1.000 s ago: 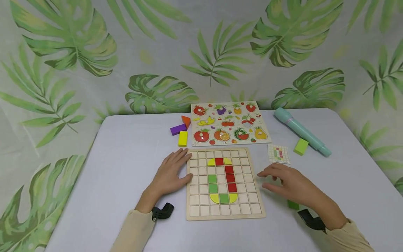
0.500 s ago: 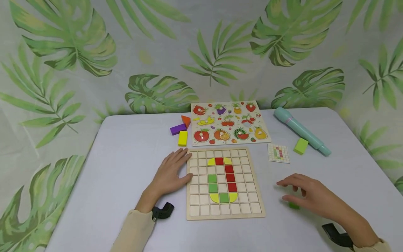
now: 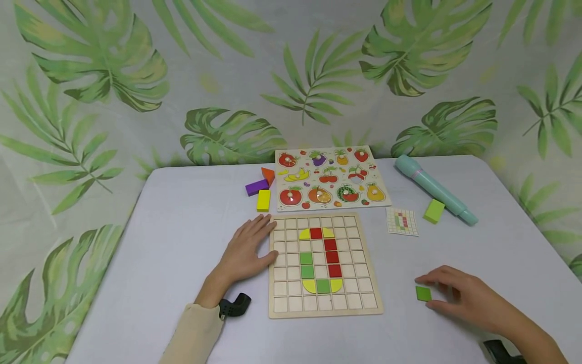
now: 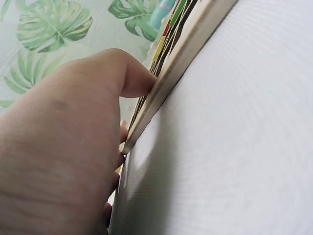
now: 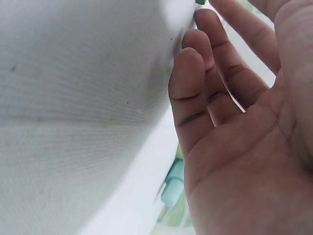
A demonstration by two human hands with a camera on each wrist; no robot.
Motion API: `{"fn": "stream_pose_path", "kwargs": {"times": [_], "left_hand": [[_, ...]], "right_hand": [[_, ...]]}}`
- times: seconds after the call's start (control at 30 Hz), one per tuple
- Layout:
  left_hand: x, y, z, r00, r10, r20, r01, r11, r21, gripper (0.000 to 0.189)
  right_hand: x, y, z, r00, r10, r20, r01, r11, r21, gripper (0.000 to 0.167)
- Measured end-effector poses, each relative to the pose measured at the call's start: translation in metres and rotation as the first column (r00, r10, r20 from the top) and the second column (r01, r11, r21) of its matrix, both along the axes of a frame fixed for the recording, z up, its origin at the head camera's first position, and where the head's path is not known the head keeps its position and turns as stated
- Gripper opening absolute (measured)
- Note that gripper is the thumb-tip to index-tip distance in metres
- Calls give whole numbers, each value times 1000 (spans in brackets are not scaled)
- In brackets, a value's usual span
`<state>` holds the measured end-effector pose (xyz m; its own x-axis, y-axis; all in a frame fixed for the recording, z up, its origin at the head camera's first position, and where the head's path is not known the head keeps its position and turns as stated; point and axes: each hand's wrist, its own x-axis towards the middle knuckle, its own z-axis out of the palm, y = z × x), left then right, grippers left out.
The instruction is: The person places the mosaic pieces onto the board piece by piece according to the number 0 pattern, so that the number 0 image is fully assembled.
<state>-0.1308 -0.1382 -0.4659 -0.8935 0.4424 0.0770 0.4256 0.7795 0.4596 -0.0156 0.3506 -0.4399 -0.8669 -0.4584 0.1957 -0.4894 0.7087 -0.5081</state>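
Observation:
In the head view, my left hand [image 3: 248, 251] lies with spread fingers along the left edge of a wooden grid board [image 3: 279, 303], its thumb and fingertips touching the frame. The left wrist view has the thumb on the board's side [image 4: 168, 81]. Red, green and yellow tiles form a ring in the grid, such as a red tile [image 3: 333, 257], a green tile [image 3: 306, 258] and a yellow rounded tile [image 3: 309, 286]. On the right, my right hand [image 3: 468, 298] reaches around a loose green tile [image 3: 423, 293] on the table, index fingertip and thumb right at its edges, other fingers loosely bent.
A pattern card [image 3: 402, 222] lies right of the board. Behind stands a fruit knob puzzle [image 3: 334, 178], flanked by a teal toy microphone [image 3: 436, 191] and light green block [image 3: 434, 211] on the right, and purple [image 3: 257, 187], yellow [image 3: 263, 200] and orange [image 3: 268, 175] blocks on the left.
My right hand has moved from the board's right edge toward the front right, down to the loose green tile. The left hand has stayed on the board.

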Motion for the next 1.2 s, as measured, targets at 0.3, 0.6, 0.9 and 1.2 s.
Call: {"fn": "stream_pose_path", "kwargs": {"times": [0.3, 0.6, 0.9, 1.2], "left_hand": [[0, 0, 0, 1000, 2, -1, -2, 1000, 9, 71], [-2, -1, -1, 1000, -1, 24, 2, 1000, -4, 72], [-3, -2, -4, 1000, -12, -3, 12, 1000, 0, 71], [-2, -2, -5, 1000, -6, -7, 6, 1000, -11, 71]], "right_hand": [[-2, 2, -3, 1000, 11, -4, -11, 1000, -9, 47], [-12, -11, 2, 998, 22, -54, -20, 999, 27, 44], [-35, -33, 14, 997, 25, -74, -21, 998, 60, 41], [-60, -64, 27, 1000, 7, -1, -7, 997, 78, 35]]}}
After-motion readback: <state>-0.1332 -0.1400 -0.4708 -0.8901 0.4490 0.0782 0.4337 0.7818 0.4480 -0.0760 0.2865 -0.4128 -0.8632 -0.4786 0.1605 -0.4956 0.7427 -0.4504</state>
